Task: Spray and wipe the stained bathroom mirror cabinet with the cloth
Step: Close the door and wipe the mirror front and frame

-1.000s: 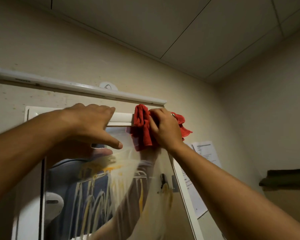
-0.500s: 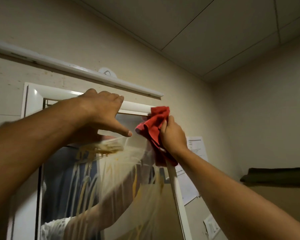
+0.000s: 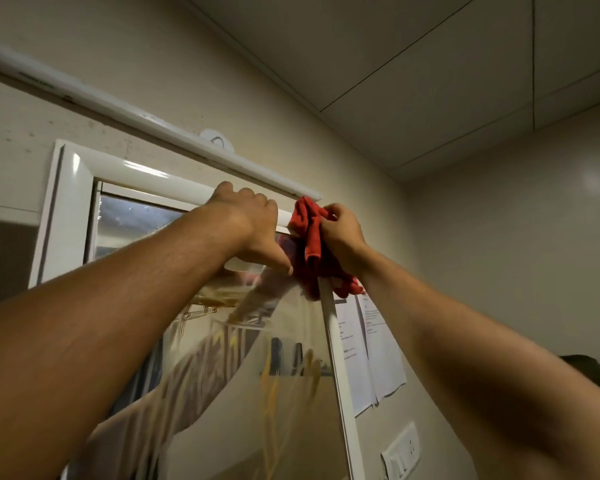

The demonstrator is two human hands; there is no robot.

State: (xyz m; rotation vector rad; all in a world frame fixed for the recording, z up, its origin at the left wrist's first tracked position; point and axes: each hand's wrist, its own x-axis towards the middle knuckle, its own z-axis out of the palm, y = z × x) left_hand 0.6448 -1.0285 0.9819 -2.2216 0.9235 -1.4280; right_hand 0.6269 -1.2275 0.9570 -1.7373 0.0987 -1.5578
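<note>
Now, from where I sit, my right hand [image 3: 340, 237] has its grip closed on the bunched red cloth [image 3: 312, 244], pressing it against the upper right corner of the mirror cabinet [image 3: 70, 209], where the white top rail meets the right edge of the door. Half a second ago the cloth sat a touch lower on that edge with more of it trailing under the wrist; since then it has climbed so its top fold reaches the end of the rail, just under the tip of the light bar [image 3: 146, 119]. Part of the cloth hangs below the hand and touches the door's thin white edge.

My left hand [image 3: 253, 230] is curled over the top rail with the fingers hooked on it and the thumb pointing down onto the glass, so that grip is closed on the cabinet's frame. It has slid right along the rail since the earlier frame and now sits just beside the cloth, the thumb tip nearly touching the red fabric.

The mirror [image 3: 229, 375] below both hands carries yellowish streaks running down the glass, smeared and blurred; the upper left pane looks darker with small specks. Papers [image 3: 371, 355] hang on the wall right of the door, and a switch plate [image 3: 400, 452] sits lower down. The view has tilted up a little, showing more of the cabinet's left corner than before
</note>
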